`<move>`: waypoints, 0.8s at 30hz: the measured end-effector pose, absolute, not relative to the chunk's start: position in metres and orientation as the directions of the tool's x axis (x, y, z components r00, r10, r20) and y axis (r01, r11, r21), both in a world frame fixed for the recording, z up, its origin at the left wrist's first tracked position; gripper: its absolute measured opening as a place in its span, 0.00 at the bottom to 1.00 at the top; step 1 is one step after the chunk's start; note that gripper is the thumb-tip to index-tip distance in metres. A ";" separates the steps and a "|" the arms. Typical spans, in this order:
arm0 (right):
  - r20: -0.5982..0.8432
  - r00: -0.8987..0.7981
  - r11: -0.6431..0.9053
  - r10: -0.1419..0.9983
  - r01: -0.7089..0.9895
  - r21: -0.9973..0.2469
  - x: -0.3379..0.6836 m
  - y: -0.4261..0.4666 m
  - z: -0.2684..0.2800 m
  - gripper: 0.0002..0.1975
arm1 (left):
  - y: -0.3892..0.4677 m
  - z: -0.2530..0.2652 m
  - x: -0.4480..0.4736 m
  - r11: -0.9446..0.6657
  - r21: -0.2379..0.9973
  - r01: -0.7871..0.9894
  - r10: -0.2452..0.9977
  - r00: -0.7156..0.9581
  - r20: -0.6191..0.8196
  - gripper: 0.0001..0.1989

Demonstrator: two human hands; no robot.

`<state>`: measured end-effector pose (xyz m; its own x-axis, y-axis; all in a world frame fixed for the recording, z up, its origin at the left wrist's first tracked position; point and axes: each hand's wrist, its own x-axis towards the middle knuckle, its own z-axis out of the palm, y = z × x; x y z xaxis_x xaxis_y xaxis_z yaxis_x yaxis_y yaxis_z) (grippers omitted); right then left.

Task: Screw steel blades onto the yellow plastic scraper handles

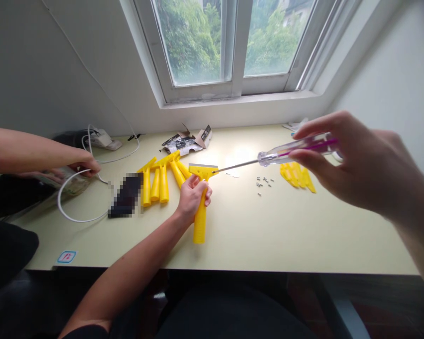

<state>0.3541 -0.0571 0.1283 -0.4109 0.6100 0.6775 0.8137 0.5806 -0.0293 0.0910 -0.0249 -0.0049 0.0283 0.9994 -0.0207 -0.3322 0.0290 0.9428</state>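
Note:
My left hand (191, 198) is wrapped round the neck of a yellow scraper (199, 226), which stands with its wide head up and a grey blade along the top edge. My right hand (363, 165) grips a screwdriver (268, 158) by its clear handle with a purple core. The screwdriver's shaft slants down to the left, its tip at the right side of the scraper head; whether it touches a screw cannot be made out. Several small screws (259, 184) lie loose right of the scraper. Flat yellow plastic pieces (298, 177) lie beyond them, partly behind my right hand.
More yellow scrapers (163, 186) lie left of my hand, beside a pixelated dark object (127, 195). Torn packaging (187, 143) lies near the wall. At the left, another person's hand (88, 162) is by a white cable (69, 219). A power strip (104, 140) sits behind.

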 end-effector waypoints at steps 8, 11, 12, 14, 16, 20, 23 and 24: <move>0.673 -0.418 0.575 0.611 0.818 -0.014 0.355 -0.058 0.124 0.16 | -0.022 -0.006 0.089 0.042 0.932 -0.360 0.999 0.025 -0.035 0.13; 0.632 -0.433 0.596 0.643 0.801 -0.059 0.355 -0.059 0.124 0.19 | -0.022 -0.006 0.089 0.040 0.931 -0.364 0.999 0.030 -0.031 0.13; 0.619 -0.448 0.619 0.645 0.781 -0.079 0.355 -0.059 0.124 0.20 | -0.022 -0.006 0.090 0.042 0.930 -0.365 0.999 0.033 -0.032 0.12; 0.660 -0.409 0.596 0.630 0.800 -0.072 0.355 -0.058 0.125 0.16 | -0.023 -0.007 0.090 0.047 0.930 -0.364 0.998 0.046 -0.033 0.11; 0.684 -0.358 0.537 0.635 0.841 -0.059 0.356 -0.057 0.125 0.14 | -0.024 -0.007 0.091 0.061 0.929 -0.364 0.997 0.058 -0.043 0.11; 0.611 -0.442 0.617 0.657 0.781 -0.099 0.359 -0.055 0.123 0.21 | -0.023 -0.007 0.090 0.083 0.923 -0.376 0.996 0.059 -0.066 0.13; 0.673 -0.340 0.519 0.657 0.851 -0.076 0.361 -0.056 0.121 0.18 | -0.023 -0.006 0.090 0.090 0.921 -0.380 0.995 0.081 -0.064 0.13; 0.656 -0.346 0.520 0.671 0.850 -0.083 0.362 -0.057 0.121 0.19 | -0.023 -0.006 0.090 0.093 0.920 -0.381 0.994 0.087 -0.064 0.13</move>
